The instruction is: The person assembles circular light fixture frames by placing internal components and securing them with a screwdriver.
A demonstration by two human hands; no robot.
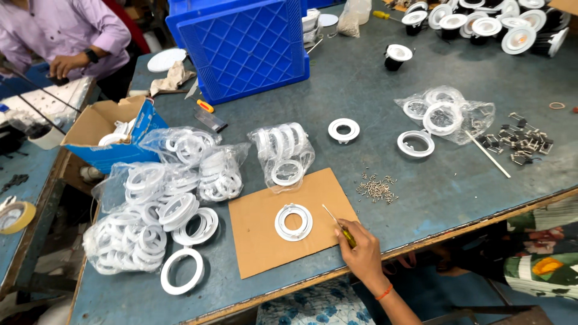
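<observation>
On a grey workbench (391, 90), the person's right hand (363, 251) rests at the near edge, fingers closed around a small screwdriver (339, 226) with a yellow-green handle, its thin shaft angled up and away to the left. Just left of the tip, not touching it, a white plastic ring (294, 222) lies flat on a brown cardboard sheet (259, 241). Beyond the hand, a little to its right, sits a small heap of screws (376, 188). Far to the hand's left, clear bags of white rings (150, 210) are piled up. A blue crate (241, 48) stands well beyond. The left hand is out of sight.
</observation>
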